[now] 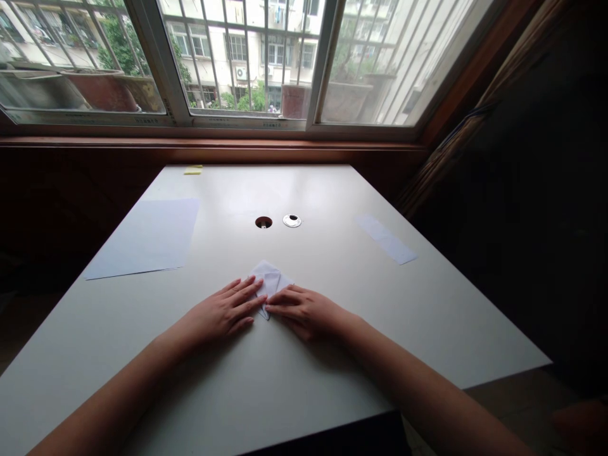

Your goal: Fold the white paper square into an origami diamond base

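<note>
A small piece of folded white paper (270, 276) lies on the white table, its lower end narrowing to a point. My left hand (227, 310) rests flat with fingers spread, its fingertips over the left side of the paper. My right hand (306, 311) has its fingers bent and pressed together on the lower right edge of the paper. Parts of the folds are hidden under the fingers of both hands.
White sheets (147, 234) lie on the left of the table (332, 392). A paper strip (386, 238) is at the right. Beyond my hands are a cable hole (263, 222) and its round cover (291, 221). Yellow paper (193, 170) lies at the far edge, below a barred window.
</note>
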A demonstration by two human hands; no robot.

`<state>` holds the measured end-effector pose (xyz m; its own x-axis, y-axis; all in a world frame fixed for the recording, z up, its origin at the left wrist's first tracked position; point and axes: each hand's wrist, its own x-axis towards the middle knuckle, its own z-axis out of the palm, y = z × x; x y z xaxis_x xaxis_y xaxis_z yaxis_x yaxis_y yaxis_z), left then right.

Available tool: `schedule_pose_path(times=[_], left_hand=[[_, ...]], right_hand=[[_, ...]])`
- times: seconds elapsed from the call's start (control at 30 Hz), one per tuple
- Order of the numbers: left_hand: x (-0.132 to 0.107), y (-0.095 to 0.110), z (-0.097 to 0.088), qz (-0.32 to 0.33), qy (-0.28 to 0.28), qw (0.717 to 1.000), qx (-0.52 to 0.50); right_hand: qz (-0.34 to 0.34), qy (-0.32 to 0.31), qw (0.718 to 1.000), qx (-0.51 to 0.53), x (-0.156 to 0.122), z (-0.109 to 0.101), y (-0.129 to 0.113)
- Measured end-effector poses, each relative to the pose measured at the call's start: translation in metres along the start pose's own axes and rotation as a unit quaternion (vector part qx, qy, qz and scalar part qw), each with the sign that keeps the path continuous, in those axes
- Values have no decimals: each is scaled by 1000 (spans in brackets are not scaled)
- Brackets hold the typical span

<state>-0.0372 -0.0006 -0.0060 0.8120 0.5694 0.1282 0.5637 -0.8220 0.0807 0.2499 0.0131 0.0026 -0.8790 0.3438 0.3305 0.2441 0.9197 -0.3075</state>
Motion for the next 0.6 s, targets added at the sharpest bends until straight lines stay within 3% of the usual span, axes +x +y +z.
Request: schedule_pose_path(times=[0.6], left_hand=[[1,10,1,-33,38,998,22]], right_hand=[[-8,6,1000,17,-1,5,5]])
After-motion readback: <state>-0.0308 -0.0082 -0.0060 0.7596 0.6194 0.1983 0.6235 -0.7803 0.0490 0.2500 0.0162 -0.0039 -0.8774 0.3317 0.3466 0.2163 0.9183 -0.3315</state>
